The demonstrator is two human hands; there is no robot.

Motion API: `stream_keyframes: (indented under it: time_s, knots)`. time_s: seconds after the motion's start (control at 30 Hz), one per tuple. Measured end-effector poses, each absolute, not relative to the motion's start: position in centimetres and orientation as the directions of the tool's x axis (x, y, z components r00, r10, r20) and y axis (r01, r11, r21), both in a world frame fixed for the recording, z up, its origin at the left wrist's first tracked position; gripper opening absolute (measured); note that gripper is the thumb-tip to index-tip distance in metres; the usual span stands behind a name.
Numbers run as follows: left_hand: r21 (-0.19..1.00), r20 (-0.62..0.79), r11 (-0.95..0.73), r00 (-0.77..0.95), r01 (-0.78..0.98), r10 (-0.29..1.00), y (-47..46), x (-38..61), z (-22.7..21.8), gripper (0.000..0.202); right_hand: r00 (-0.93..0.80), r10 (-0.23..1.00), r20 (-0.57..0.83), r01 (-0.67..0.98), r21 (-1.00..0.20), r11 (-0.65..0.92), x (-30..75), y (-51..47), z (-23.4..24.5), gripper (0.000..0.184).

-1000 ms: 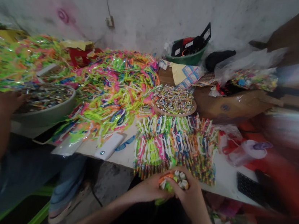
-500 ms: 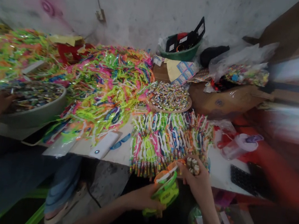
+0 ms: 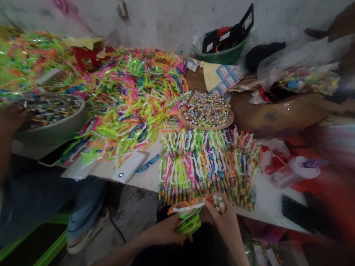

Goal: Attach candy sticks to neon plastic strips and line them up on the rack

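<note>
Packets of bright plastic toys [image 3: 207, 171] lie in overlapping rows at the lower centre of the frame, on the white table [image 3: 267, 202], just above my hands. Left of them, a bigger loose heap of neon pieces [image 3: 133, 97] fills the middle. At centre left a grey basin [image 3: 53, 130] sits under a co-worker's hand [image 3: 3, 118]. Above the rows, a round tray of small rolls [image 3: 206, 110] rests. At bottom centre my left hand [image 3: 165, 233] grasps a green and orange packet [image 3: 190, 221] from below; my right hand [image 3: 223, 216] is pinched on a small bundle of rolls [image 3: 220, 203] touching the packet's top.
</note>
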State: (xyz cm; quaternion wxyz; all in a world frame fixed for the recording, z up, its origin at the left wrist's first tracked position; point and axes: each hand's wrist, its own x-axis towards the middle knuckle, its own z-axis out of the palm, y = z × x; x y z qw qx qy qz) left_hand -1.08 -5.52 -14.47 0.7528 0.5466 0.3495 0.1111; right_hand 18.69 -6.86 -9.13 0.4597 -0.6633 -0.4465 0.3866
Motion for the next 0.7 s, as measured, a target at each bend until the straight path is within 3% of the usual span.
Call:
stream_keyframes:
  time_s: [0.2, 0.33, 0.43, 0.53, 0.7]
  knots:
    - [0.899, -0.417, 0.358, 0.740, 0.252, 0.527, -5.4, -2.2, -15.3, 0.054, 0.274, 0.959, -0.072, 0.220, -0.966, -0.135, 18.5, -6.4, -10.6, 0.031]
    - [0.881, -0.460, 0.356, 0.735, 0.311, 0.498, -5.7, -2.7, -15.1, 0.049, 0.251, 0.955, -0.158, 0.143, -0.970, -0.198, 18.2, -6.8, -11.3, 0.034]
    - [0.881, -0.469, 0.335, 0.713, 0.334, 0.521, -5.7, -2.8, -15.5, 0.064, 0.230, 0.944, -0.236, 0.110, -0.958, -0.266, 18.0, -7.1, -11.6, 0.037]
    - [0.869, -0.485, 0.384, 0.692, 0.311, 0.535, -5.7, -2.7, -16.6, 0.084, 0.243, 0.944, -0.223, 0.146, -0.954, -0.263, 18.2, -7.2, -11.7, 0.036]
    - [0.857, -0.491, 0.448, 0.668, 0.254, 0.559, -6.1, -2.7, -18.5, 0.076, 0.342, 0.928, -0.150, 0.176, -0.960, -0.220, 19.2, -7.3, -11.7, 0.036]
